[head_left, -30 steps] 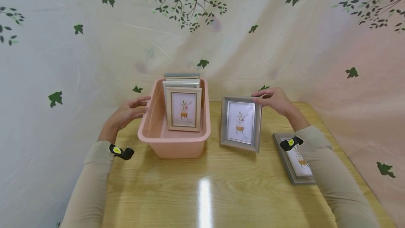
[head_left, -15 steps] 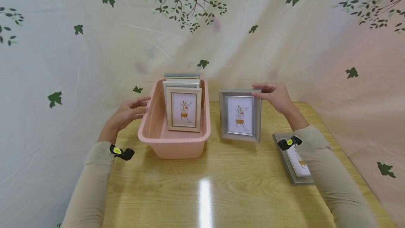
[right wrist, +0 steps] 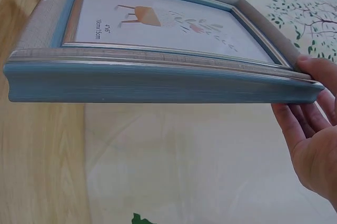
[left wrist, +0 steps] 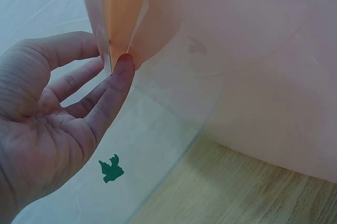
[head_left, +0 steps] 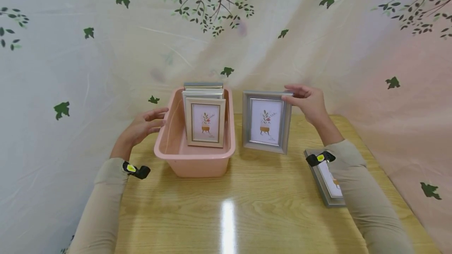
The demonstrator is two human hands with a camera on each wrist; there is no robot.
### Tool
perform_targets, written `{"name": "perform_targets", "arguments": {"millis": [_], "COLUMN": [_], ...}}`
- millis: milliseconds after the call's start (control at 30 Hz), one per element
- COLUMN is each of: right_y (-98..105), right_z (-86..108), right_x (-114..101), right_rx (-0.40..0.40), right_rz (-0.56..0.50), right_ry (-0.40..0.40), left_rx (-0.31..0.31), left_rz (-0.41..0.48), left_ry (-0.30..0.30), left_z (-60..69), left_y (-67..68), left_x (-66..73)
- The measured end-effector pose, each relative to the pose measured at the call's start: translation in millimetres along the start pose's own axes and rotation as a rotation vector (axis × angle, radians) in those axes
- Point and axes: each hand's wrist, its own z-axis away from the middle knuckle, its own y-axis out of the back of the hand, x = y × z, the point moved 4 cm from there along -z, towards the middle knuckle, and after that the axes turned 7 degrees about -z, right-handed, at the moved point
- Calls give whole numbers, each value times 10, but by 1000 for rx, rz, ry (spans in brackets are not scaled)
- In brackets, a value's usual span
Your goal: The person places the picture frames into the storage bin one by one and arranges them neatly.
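My right hand (head_left: pixel 308 103) grips the top right corner of a grey picture frame (head_left: pixel 248 120), with the thumb on the front and the fingers behind. This frame is upright above the table, its plant print facing me; the right wrist view shows its bluish side edge (right wrist: pixel 158 84). On the left, my left hand (head_left: pixel 139 128) holds the rim of a pink plastic basin (head_left: pixel 197 166); its fingertips pinch the rim in the left wrist view. Inside the basin, several picture frames stand in a row, a beige one (head_left: pixel 190 124) at the front.
Another grey picture frame (head_left: pixel 319 185) lies flat on the wooden table (head_left: pixel 176 214) at the right, partly under my right forearm. A light cloth backdrop (head_left: pixel 141 50) printed with leaves and birds hangs behind and along both sides.
The grey picture frame has risen and gone slightly left and back with my right hand. The left hand and the basin have stayed in place.
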Motion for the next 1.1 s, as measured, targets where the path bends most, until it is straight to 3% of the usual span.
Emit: {"name": "perform_targets", "arguments": {"millis": [200,567,833,1100], "right_y": [-71,-263,-340,-421], "right_z": [-25,-114,-210,-299], "right_x": [-174,-673,-927,-1140], "right_rx": [14,-9,-65,-44], "right_rz": [14,40,-87,-158], "right_ry": [24,195,335,398], "left_rx": [-1,1,0,7], "left_rz": [0,6,19,28], "left_ry": [-12,-12,-8,-5], "left_z": [-7,4,-3,-16], "left_y": [-4,-11,-5,4], "left_x": [2,13,20,1]}}
